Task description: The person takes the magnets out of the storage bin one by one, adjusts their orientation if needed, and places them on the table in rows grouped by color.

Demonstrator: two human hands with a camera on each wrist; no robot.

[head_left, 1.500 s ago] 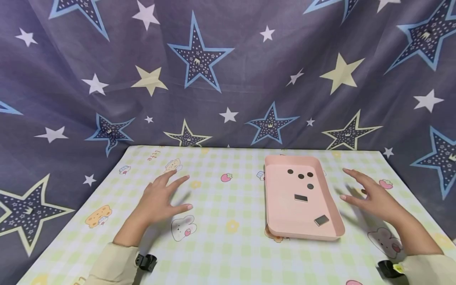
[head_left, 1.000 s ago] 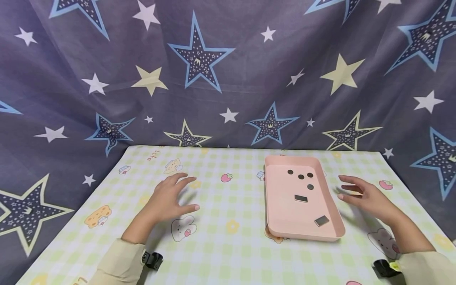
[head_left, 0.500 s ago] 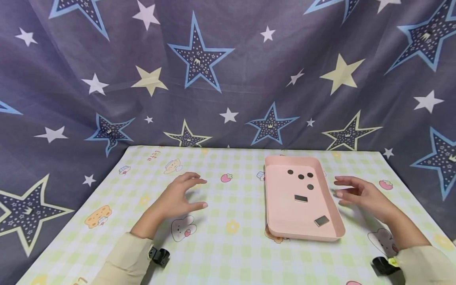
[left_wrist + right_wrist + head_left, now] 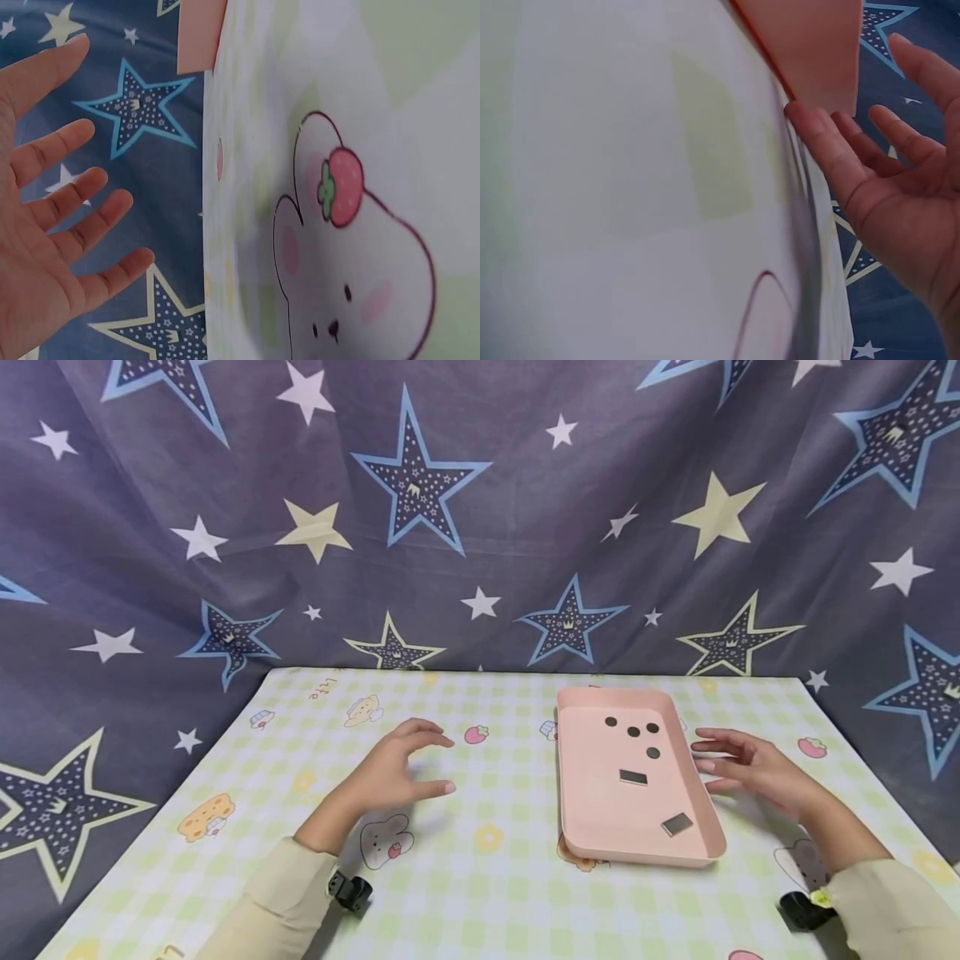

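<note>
A shallow pink tray [image 4: 600,827] lies right of the table's middle. Several small dark round discs [image 4: 633,732] sit toward its far end. Nearer the front are two small dark rectangular pieces, one flat at mid-tray [image 4: 633,777] and one slanted [image 4: 677,824]. My right hand [image 4: 761,777] hovers at the tray's right wall, fingers loosely bent toward it; whether a fingertip touches the wall I cannot tell. Over the cloth left of the tray, my left hand [image 4: 393,772] is held with thumb and fingers spread, holding nothing. The right wrist view shows the tray's corner [image 4: 817,60] beyond the fingertips.
A checked tablecloth [image 4: 487,893] with printed cartoon figures covers the table. Behind it hangs a dark star-patterned curtain [image 4: 510,527]. Each wrist carries a small black camera, left [image 4: 351,892] and right [image 4: 806,910].
My left hand has moved right across the cloth toward the tray. My right hand has come left, close to the tray's right wall. The tray and its pieces have stayed put.
</note>
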